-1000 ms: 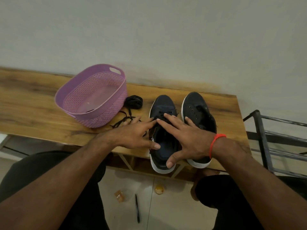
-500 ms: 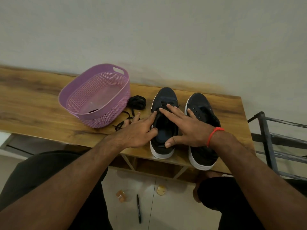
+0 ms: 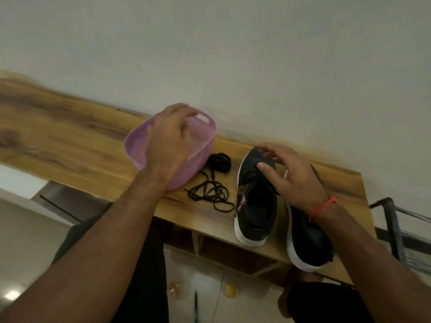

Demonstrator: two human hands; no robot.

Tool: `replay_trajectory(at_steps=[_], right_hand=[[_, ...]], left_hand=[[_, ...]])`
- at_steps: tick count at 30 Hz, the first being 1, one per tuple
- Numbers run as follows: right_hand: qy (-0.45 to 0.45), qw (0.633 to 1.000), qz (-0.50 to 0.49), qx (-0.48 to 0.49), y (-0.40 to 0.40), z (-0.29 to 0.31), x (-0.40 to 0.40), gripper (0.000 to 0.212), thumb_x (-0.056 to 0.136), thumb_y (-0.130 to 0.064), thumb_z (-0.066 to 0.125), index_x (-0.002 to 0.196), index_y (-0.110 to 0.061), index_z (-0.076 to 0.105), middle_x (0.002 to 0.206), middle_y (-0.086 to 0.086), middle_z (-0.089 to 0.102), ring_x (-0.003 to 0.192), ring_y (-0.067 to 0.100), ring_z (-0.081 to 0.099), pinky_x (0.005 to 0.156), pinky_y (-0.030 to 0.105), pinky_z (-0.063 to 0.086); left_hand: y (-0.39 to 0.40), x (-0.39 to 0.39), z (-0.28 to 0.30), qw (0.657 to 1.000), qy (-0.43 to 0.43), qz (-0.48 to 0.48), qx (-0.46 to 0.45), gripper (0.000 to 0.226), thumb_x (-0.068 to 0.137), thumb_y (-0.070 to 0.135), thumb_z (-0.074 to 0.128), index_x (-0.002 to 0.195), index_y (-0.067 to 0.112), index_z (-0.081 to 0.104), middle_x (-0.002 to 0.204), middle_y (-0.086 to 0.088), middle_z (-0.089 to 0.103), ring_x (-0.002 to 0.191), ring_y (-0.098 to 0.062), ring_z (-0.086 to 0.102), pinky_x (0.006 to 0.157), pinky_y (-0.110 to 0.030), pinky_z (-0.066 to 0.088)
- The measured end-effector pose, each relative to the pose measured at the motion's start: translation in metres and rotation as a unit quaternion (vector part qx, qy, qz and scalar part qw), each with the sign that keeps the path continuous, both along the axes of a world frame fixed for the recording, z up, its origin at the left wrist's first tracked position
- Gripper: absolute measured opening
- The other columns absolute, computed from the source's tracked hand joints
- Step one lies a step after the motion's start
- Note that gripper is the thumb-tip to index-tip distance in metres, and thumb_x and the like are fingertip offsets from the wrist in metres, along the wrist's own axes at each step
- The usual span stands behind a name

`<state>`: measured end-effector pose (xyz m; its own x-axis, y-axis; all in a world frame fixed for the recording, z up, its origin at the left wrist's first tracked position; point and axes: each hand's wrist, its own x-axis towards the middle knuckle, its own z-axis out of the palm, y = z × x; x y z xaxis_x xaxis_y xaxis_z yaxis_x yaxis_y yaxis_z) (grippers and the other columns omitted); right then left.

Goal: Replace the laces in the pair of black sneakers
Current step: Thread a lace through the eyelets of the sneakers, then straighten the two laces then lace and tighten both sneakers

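Two black sneakers with white soles stand side by side on the wooden table (image 3: 81,141), heels toward me. My right hand (image 3: 293,178), a red band on its wrist, hovers with relaxed, spread fingers over the toe of the left sneaker (image 3: 256,206) and covers the front of the right sneaker (image 3: 307,241). A loose black lace (image 3: 210,194) lies tangled left of the shoes, with a bundled black lace (image 3: 219,162) behind it. My left hand (image 3: 168,141) is over the purple basket (image 3: 203,141), fingers loosely curled downward and holding nothing I can see.
The table stands against a pale wall, its near edge just past the sneakers' heels. A dark metal rack (image 3: 396,220) is to the right of the table. A pen (image 3: 196,304) and small objects lie on the floor below.
My left hand left the left sneaker and moved up and left over the basket. My right hand slid forward to the shoe's toe. The view tilted and shifted.
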<state>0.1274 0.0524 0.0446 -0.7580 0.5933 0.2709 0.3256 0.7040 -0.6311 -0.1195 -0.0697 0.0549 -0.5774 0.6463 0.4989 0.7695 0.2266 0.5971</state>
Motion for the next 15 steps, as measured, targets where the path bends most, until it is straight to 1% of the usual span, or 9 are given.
replay_trajectory(at_steps=[2,4,6,8,10,11,13,14,15], right_hand=[[-0.009,0.999,0.032,0.033,-0.003,0.009,-0.041,0.038,0.096,-0.024,0.063,0.134,-0.02,0.057,0.12,-0.005,0.061,0.111,0.01,0.056,0.099,0.028,0.047],[-0.025,0.995,0.075,0.056,-0.005,0.019,-0.092,0.037,0.094,-0.02,0.065,0.13,-0.016,0.06,0.112,-0.002,0.063,0.104,0.012,0.057,0.094,0.025,0.046],[-0.071,0.989,0.117,0.059,-0.006,0.026,-0.147,0.032,0.093,-0.019,0.065,0.126,-0.015,0.063,0.107,0.0,0.065,0.097,0.011,0.057,0.09,0.024,0.046],[-0.155,0.973,0.152,0.08,-0.007,0.024,-0.198,0.03,0.092,-0.019,0.068,0.122,-0.014,0.065,0.105,0.0,0.065,0.094,0.011,0.056,0.087,0.027,0.048],[-0.284,0.938,0.175,0.091,-0.008,0.009,-0.241,0.037,0.089,-0.024,0.073,0.123,-0.017,0.061,0.108,0.0,0.062,0.101,0.018,0.058,0.083,0.03,0.046],[-0.351,0.914,0.182,0.092,-0.008,-0.001,-0.259,0.046,0.086,-0.03,0.076,0.126,-0.019,0.057,0.115,0.002,0.059,0.108,0.023,0.057,0.084,0.032,0.045],[-0.459,0.857,0.201,0.121,-0.012,-0.019,-0.284,0.072,0.078,-0.045,0.081,0.137,-0.021,0.049,0.131,0.006,0.055,0.118,0.029,0.053,0.092,0.037,0.046],[-0.489,0.836,0.208,0.135,-0.017,-0.022,-0.292,0.081,0.075,-0.049,0.082,0.142,-0.02,0.046,0.137,0.008,0.053,0.122,0.032,0.051,0.099,0.041,0.045],[-0.499,0.832,0.209,0.127,-0.017,-0.031,-0.3,0.084,0.075,-0.047,0.082,0.144,-0.017,0.045,0.142,0.01,0.05,0.126,0.034,0.049,0.105,0.043,0.043]], left_hand=[[-0.012,-0.033,0.004,0.994,-0.039,0.101,0.034,0.044,0.091,0.001,0.049,0.121,0.025,0.07,0.137,-0.001,0.059,0.129,-0.018,0.052,0.111,-0.048,0.042],[-0.022,-0.052,0.002,0.982,-0.093,0.162,0.028,0.048,0.092,-0.002,0.049,0.122,0.029,0.068,0.142,-0.001,0.054,0.134,-0.021,0.047,0.112,-0.052,0.039],[-0.028,-0.063,0.002,0.976,-0.126,0.18,0.012,0.05,0.093,-0.004,0.051,0.124,0.032,0.066,0.144,0.001,0.053,0.135,-0.022,0.047,0.112,-0.052,0.04],[-0.029,-0.067,0.003,0.975,-0.14,0.175,0.01,0.052,0.093,-0.006,0.052,0.126,0.032,0.065,0.144,0.002,0.053,0.135,-0.023,0.047,0.112,-0.052,0.04],[-0.028,-0.065,0.007,0.973,-0.157,0.171,0.0,0.053,0.093,-0.006,0.053,0.13,0.031,0.064,0.149,0.003,0.049,0.138,-0.022,0.042,0.114,-0.05,0.038],[-0.028,-0.063,0.01,0.971,-0.165,0.173,-0.009,0.054,0.094,-0.006,0.053,0.132,0.031,0.063,0.151,0.004,0.046,0.14,-0.022,0.038,0.116,-0.048,0.036],[-0.027,-0.059,0.014,0.968,-0.175,0.178,-0.02,0.057,0.094,-0.006,0.05,0.136,0.031,0.06,0.155,0.005,0.04,0.141,-0.021,0.033,0.116,-0.044,0.032],[-0.027,-0.059,0.015,0.968,-0.177,0.179,-0.02,0.058,0.094,-0.007,0.049,0.136,0.032,0.06,0.155,0.005,0.038,0.141,-0.021,0.032,0.114,-0.044,0.03],[-0.027,-0.061,0.015,0.967,-0.18,0.179,-0.017,0.059,0.094,-0.007,0.047,0.137,0.033,0.059,0.155,0.006,0.038,0.141,-0.021,0.032,0.113,-0.044,0.029]])
